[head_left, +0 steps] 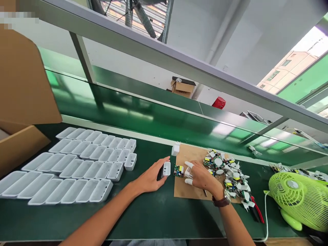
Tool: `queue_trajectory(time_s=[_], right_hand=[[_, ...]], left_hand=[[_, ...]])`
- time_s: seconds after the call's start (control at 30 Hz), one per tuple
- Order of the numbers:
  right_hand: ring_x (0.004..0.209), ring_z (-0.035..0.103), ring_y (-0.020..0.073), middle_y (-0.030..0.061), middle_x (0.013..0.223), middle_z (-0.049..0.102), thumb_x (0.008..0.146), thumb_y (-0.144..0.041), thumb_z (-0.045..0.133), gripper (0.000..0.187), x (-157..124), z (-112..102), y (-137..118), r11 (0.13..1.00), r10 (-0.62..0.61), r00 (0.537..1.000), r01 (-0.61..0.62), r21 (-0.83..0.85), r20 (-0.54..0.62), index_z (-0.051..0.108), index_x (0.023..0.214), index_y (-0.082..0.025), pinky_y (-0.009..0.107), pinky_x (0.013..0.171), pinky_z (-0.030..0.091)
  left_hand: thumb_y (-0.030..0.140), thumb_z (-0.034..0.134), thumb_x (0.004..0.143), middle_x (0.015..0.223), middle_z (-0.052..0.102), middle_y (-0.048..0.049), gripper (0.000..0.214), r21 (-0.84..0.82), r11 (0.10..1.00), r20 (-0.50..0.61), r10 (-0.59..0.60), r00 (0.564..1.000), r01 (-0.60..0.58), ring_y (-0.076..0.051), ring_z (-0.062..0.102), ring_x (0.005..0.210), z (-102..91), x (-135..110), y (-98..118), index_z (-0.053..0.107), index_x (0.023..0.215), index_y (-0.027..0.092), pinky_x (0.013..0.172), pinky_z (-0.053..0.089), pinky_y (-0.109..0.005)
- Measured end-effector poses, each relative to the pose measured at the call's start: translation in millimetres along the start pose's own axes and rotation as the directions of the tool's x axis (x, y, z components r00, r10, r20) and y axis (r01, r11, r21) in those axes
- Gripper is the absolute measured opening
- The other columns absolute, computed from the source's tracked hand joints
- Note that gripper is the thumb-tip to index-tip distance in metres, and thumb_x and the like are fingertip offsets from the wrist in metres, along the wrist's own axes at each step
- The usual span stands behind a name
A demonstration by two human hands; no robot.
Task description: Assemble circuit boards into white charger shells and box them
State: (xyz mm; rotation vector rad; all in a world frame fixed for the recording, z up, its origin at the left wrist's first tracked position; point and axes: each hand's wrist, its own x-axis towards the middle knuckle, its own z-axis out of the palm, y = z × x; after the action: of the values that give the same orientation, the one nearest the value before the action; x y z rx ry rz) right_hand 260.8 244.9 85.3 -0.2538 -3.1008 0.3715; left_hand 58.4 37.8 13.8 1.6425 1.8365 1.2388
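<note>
My left hand grips a small white plastic charger shell, open side toward the right. My right hand, with white finger cots on its fingertips and a watch on the wrist, holds a small green circuit board right beside the shell's opening. Both hands meet at the left edge of a brown cardboard sheet. A pile of several more circuit boards with white parts lies on the sheet just right of my right hand.
Rows of several empty white shells lie on the dark green bench at left. One white shell stands behind the cardboard. A green conveyor belt runs behind. A lime fan, red-handled tool and cardboard box flank the area.
</note>
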Motion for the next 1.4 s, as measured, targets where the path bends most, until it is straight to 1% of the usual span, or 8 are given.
queue_trajectory(time_s=[0.13,0.3,0.43,0.53,0.67,0.93,1.1,1.4], right_hand=[[0.105,0.065,0.0315,0.0122,0.111,0.069,0.081,-0.015,0.074,0.041,-4,8,4,0.997,0.074,0.997,-0.073,-0.018,0.031,0.063,0.121,-0.017,0.046,0.095,0.053],[0.119,0.059,0.0338,0.0158,0.133,0.063,0.078,-0.022,0.082,0.068,-5,19,-1,0.998,0.031,0.998,-0.027,0.054,-0.060,0.052,0.139,-0.018,0.049,0.101,0.050],[0.108,0.063,0.0313,0.0124,0.117,0.069,0.082,-0.016,0.071,0.055,1,29,-5,0.999,0.012,0.996,-0.008,0.041,-0.088,0.056,0.135,-0.019,0.047,0.096,0.052],[0.098,0.064,0.0280,0.0091,0.106,0.068,0.081,-0.012,0.064,0.054,6,29,-7,0.991,0.021,0.988,0.000,0.132,-0.155,0.057,0.134,-0.019,0.044,0.091,0.054],[0.105,0.064,0.0246,0.0103,0.121,0.063,0.084,-0.014,0.058,0.056,16,22,-13,0.924,0.028,0.943,0.103,0.369,-0.332,0.053,0.139,-0.021,0.042,0.094,0.056],[0.119,0.061,0.0267,0.0090,0.131,0.062,0.093,-0.021,0.062,0.059,29,35,-29,0.891,-0.071,0.857,0.285,0.354,-0.510,0.045,0.149,-0.030,0.047,0.101,0.056],[0.117,0.063,0.0283,0.0118,0.130,0.064,0.095,-0.015,0.061,0.065,23,41,-34,0.925,-0.151,0.808,0.319,0.207,-0.569,0.037,0.155,-0.030,0.050,0.097,0.058],[0.108,0.063,0.0323,0.0145,0.124,0.065,0.093,-0.016,0.060,0.070,21,44,-42,0.954,-0.132,0.857,0.245,0.169,-0.498,0.034,0.158,-0.025,0.050,0.090,0.059]], left_hand=[[0.015,0.059,0.087,0.154,0.051,-0.0136,0.081,0.022,1.000,-0.047,-0.013,0.999,0.014,-0.030,0.054,0.140,4.2,0,1,0.025,0.161,0.026,0.115,0.048,-0.046],[0.032,0.070,0.088,0.140,0.058,-0.0130,0.077,0.127,0.977,-0.181,-0.146,0.973,0.171,-0.033,0.060,0.129,3.9,6,0,0.036,0.156,0.026,0.106,0.052,-0.050],[0.061,0.083,0.073,0.154,0.044,-0.0158,0.106,0.138,0.937,-0.098,-0.310,0.946,0.322,-0.035,0.067,0.115,-6.5,5,7,0.031,0.159,0.027,0.087,0.059,-0.048],[0.062,0.090,0.064,0.153,0.048,-0.0159,0.122,0.084,0.952,-0.005,-0.294,0.956,0.294,-0.035,0.066,0.114,-14.9,4,10,0.026,0.161,0.026,0.087,0.058,-0.045],[0.043,0.085,0.075,0.117,0.069,-0.0081,0.080,0.004,0.953,0.065,-0.302,0.951,0.302,-0.028,0.068,0.098,-18.5,5,5,0.051,0.144,0.024,0.084,0.056,-0.040],[0.026,0.073,0.088,0.143,0.061,-0.0107,0.067,0.099,0.994,-0.210,-0.021,0.977,0.043,-0.032,0.054,0.132,-3.6,7,-14,0.049,0.150,0.029,0.113,0.043,-0.054],[0.022,0.067,0.093,0.143,0.061,-0.0112,0.066,0.168,0.986,-0.214,0.059,0.975,-0.023,-0.029,0.056,0.129,-0.2,8,-16,0.042,0.153,0.028,0.111,0.046,-0.051],[0.021,0.064,0.095,0.141,0.064,-0.0112,0.057,0.276,0.959,-0.139,0.099,0.985,-0.058,-0.030,0.056,0.127,-0.2,10,-10,0.046,0.149,0.026,0.105,0.046,-0.048]])
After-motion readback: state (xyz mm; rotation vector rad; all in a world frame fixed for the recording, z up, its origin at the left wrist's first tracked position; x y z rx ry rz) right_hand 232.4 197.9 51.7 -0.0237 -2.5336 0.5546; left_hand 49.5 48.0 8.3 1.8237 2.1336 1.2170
